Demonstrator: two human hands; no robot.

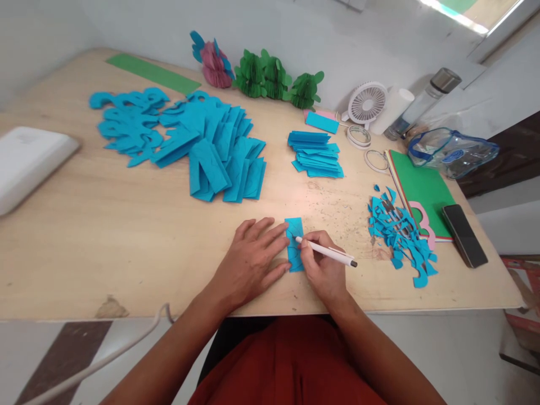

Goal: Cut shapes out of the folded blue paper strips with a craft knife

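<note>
A small blue paper rectangle [295,260] lies flat on the table in front of me, with thin curved lines drawn on it. My left hand [255,256] rests flat with fingers spread, the fingertips touching the paper's left edge. In my right hand [324,270] is a white pen [331,253], its tip on the paper and its dark end pointing right. Beyond the paper sits a stack of folded blue paper pieces [318,157]. Farther left is a large heap of folded blue papers [219,146], beside a pile of cut curvy blue shapes [130,124].
Blue paper scraps [399,228] are heaped on the right, near a phone [464,235] and green sheets [426,191]. Along the wall stand green paper ornaments [274,79], a small fan [367,104] and a bottle [424,104]. A white device [34,157] sits far left.
</note>
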